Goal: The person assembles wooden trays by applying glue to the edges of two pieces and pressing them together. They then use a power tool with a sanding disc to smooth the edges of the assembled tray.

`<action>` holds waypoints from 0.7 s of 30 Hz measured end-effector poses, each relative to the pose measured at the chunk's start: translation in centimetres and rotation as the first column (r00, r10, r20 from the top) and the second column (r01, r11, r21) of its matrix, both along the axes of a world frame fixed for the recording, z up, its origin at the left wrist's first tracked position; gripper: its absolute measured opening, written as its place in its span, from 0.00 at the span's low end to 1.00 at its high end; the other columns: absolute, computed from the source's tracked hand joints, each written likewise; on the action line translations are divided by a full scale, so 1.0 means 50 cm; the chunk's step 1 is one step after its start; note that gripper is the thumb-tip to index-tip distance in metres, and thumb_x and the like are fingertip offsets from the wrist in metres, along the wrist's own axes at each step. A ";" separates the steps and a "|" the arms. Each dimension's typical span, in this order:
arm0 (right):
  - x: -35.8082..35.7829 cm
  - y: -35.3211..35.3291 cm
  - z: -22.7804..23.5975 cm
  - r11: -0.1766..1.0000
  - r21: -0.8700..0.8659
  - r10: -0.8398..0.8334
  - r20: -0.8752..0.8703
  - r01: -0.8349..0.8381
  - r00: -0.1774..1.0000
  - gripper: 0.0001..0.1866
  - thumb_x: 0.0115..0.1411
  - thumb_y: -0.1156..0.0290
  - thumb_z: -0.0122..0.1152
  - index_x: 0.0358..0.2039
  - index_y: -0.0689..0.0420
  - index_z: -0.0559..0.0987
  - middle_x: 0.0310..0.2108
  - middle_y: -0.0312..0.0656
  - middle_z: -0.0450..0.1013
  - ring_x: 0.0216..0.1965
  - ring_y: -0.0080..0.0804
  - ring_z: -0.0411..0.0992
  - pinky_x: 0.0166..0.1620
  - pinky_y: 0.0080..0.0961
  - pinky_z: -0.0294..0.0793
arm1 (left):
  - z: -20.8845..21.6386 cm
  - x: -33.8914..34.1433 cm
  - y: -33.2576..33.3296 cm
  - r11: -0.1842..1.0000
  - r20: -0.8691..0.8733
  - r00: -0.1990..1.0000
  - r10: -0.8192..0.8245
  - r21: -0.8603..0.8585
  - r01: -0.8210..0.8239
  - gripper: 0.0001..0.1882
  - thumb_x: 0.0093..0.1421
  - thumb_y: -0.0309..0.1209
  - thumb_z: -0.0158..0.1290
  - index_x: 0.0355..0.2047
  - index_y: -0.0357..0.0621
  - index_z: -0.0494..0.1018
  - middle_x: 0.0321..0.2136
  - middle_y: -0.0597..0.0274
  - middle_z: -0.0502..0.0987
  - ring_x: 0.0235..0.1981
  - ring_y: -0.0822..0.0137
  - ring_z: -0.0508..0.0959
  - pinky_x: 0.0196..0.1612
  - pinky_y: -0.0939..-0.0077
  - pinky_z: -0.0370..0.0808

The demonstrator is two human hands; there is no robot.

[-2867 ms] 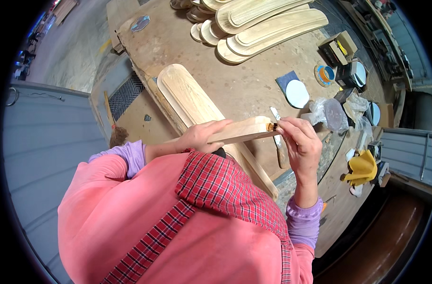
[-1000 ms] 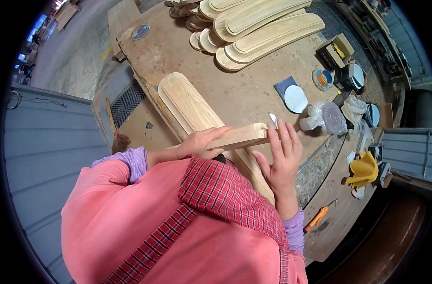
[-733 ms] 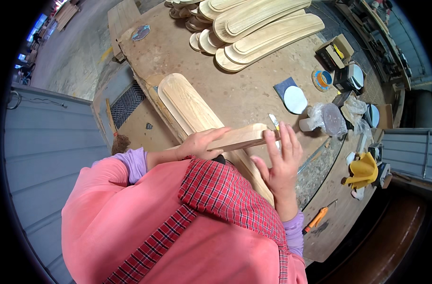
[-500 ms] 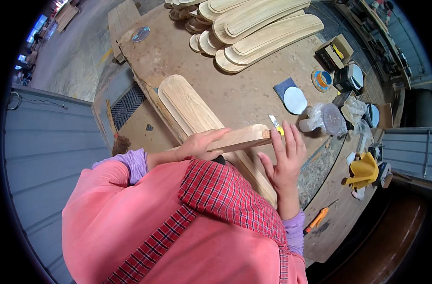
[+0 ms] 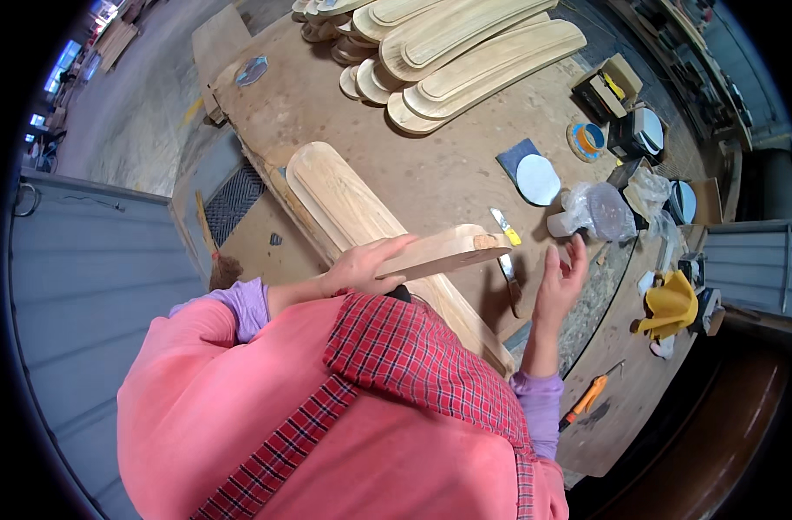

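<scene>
My left hand (image 5: 367, 267) grips a pale wooden board (image 5: 448, 250) with a rounded end, tilted up on its edge. A rougher brown patch shows at that board's end. Beneath it, a longer round-ended wooden board (image 5: 342, 192) lies slantwise on the workbench (image 5: 361, 130). My right hand (image 5: 559, 286) is raised to the right, apart from the wood, with its fingers spread and nothing visible in them. Between that hand and the held board lie a flat-bladed knife (image 5: 510, 286) with a brown handle and a yellow utility knife (image 5: 506, 227).
Stacked round-ended wooden boards (image 5: 482, 74) occupy the far side. To the right are a white sanding disc (image 5: 537, 179), a tape roll (image 5: 586, 140), a plastic-wrapped round container (image 5: 606, 212), a yellow cloth (image 5: 670, 305) and an orange-handled tool (image 5: 590, 394).
My right hand has moved right, away from the held board's end, exposing the brown-handled knife. The held board has tilted, showing more of its side face. My left hand keeps its grip.
</scene>
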State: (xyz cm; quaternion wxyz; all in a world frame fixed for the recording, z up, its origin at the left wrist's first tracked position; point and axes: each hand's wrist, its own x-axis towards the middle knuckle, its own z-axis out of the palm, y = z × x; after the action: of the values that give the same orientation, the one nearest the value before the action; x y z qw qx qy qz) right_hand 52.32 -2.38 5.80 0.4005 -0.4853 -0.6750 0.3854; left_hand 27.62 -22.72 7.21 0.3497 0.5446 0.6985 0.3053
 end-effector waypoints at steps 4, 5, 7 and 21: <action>0.038 0.075 -0.113 0.938 -0.164 -0.313 -0.018 0.306 0.950 0.39 0.52 0.64 0.69 0.58 0.64 0.60 0.56 0.49 0.60 0.58 0.38 0.59 0.57 0.35 0.61 | 0.019 0.007 0.002 0.997 0.035 0.999 0.032 -0.064 -0.030 0.35 0.52 0.32 0.57 0.61 0.53 0.58 0.53 0.53 0.70 0.52 0.57 0.73 0.52 0.67 0.73; 0.035 0.091 -0.123 0.917 -0.212 -0.351 -0.023 0.339 0.936 0.41 0.50 0.63 0.71 0.59 0.65 0.59 0.56 0.49 0.59 0.58 0.38 0.59 0.58 0.34 0.61 | 0.021 0.006 0.001 0.996 0.043 0.998 0.044 -0.084 -0.040 0.35 0.52 0.32 0.57 0.61 0.52 0.59 0.53 0.53 0.70 0.52 0.57 0.73 0.52 0.67 0.72; 0.034 0.120 -0.143 0.921 -0.225 -0.336 -0.041 0.319 0.941 0.42 0.48 0.64 0.73 0.58 0.65 0.59 0.55 0.49 0.61 0.57 0.38 0.60 0.58 0.33 0.60 | 0.015 0.005 0.001 0.998 0.035 0.999 0.039 -0.056 -0.037 0.35 0.53 0.31 0.58 0.61 0.51 0.59 0.51 0.50 0.71 0.52 0.56 0.74 0.52 0.67 0.72; 0.021 0.210 -0.296 0.960 -0.201 -0.203 -0.011 0.197 0.979 0.22 0.55 0.64 0.65 0.43 0.67 0.74 0.40 0.48 0.74 0.40 0.40 0.71 0.45 0.33 0.69 | 0.017 0.004 0.003 0.998 0.015 1.000 0.019 -0.052 -0.019 0.35 0.53 0.33 0.58 0.61 0.51 0.58 0.51 0.52 0.71 0.50 0.56 0.74 0.51 0.68 0.73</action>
State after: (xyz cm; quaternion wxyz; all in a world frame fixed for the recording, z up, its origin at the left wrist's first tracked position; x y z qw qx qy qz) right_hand 53.38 8.10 -9.00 0.3973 -0.5825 -0.5743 0.4159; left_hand 27.84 -22.57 8.06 0.3661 0.5263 0.7087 0.2945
